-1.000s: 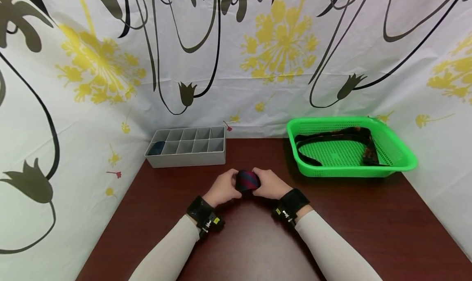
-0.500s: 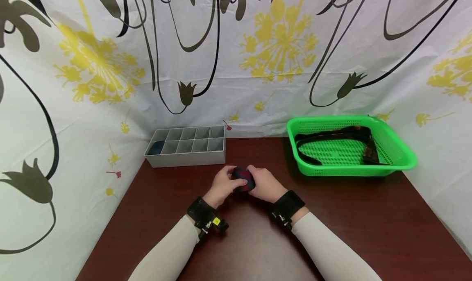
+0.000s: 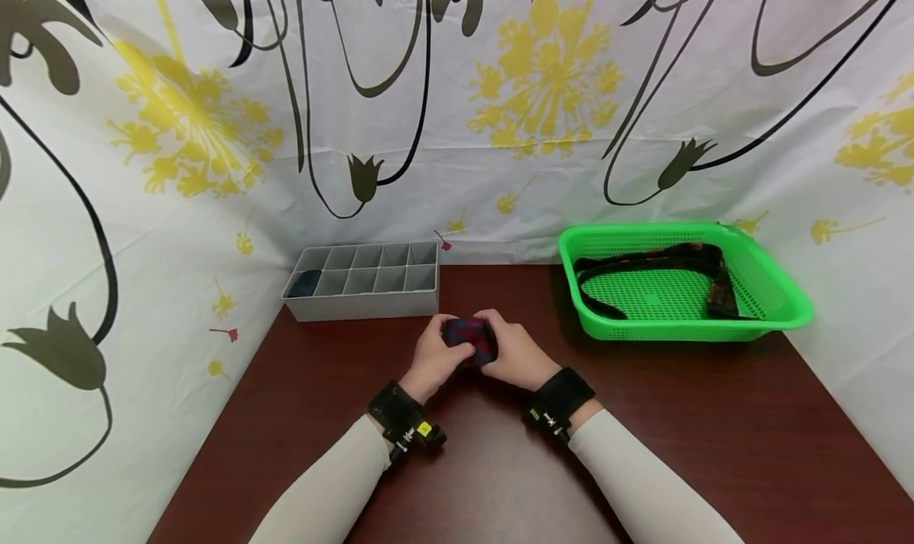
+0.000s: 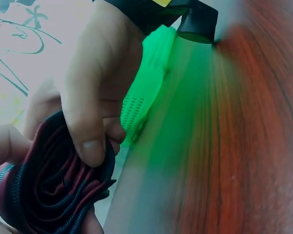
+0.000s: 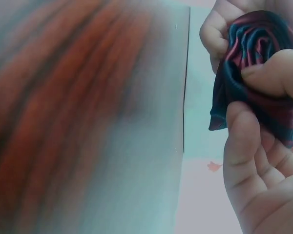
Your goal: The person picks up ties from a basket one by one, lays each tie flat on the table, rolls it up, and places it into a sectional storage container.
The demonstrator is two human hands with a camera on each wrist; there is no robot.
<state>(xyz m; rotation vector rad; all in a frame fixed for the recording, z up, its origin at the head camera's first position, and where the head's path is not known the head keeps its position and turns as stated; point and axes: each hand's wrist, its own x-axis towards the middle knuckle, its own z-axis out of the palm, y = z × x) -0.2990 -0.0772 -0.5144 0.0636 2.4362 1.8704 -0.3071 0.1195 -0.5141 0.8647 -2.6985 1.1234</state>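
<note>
A rolled necktie (image 3: 467, 334) with dark blue and red stripes sits between my two hands above the middle of the table. My left hand (image 3: 433, 362) grips its left side, the thumb across the near face. On the other side my right hand (image 3: 520, 355) holds the roll, fingers at its far edge. In the left wrist view, the coiled layers of the necktie (image 4: 53, 190) show at its end, with a thumb pressed against them. The right wrist view also shows the spiral end of the necktie (image 5: 234, 87), with fingers of both hands around it.
A grey divided box (image 3: 367, 306) stands at the back left, a dark blue roll (image 3: 305, 284) in its front left compartment. At the back right, a green basket (image 3: 678, 334) contains a dark patterned necktie (image 3: 720, 290). A printed curtain (image 3: 457, 171) surrounds the brown table (image 3: 714, 409).
Both hands have shifted slightly left and turned the necktie roll between them. The left thumb has moved onto its near face. Box and basket stay in place.
</note>
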